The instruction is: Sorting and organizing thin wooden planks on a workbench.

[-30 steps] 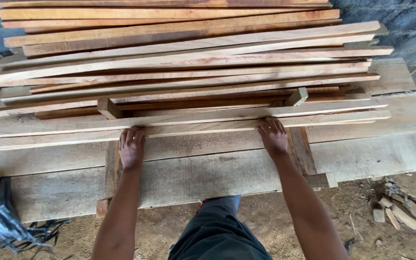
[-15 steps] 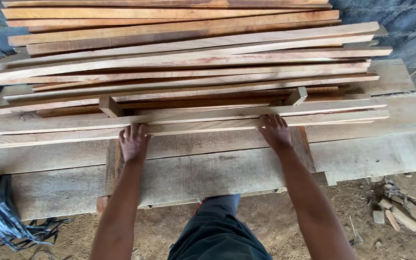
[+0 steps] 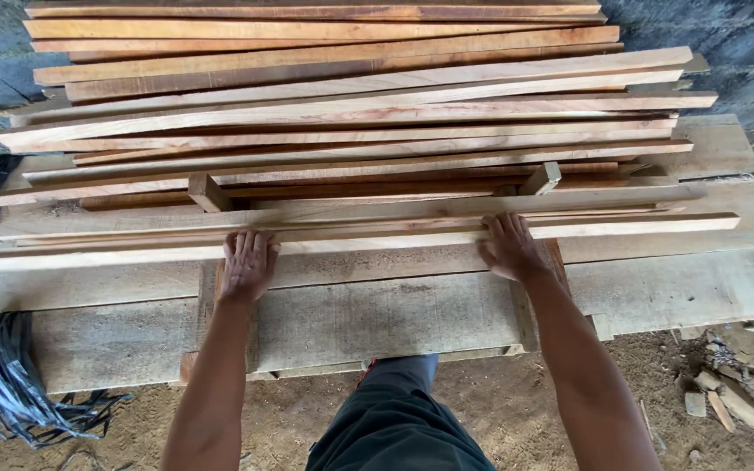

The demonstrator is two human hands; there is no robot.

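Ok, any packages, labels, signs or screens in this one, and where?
None show: only the stack of long wooden strips on broad planks, black bands lower left, rubble lower right.
The left hand and right hand rest flat on the nearest strip.

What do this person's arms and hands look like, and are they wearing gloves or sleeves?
No gloves and no sleeves in view: the left hand and right hand are bare, as are both forearms. No rings, watch or bands show. Below the arms, dark trousers are visible.
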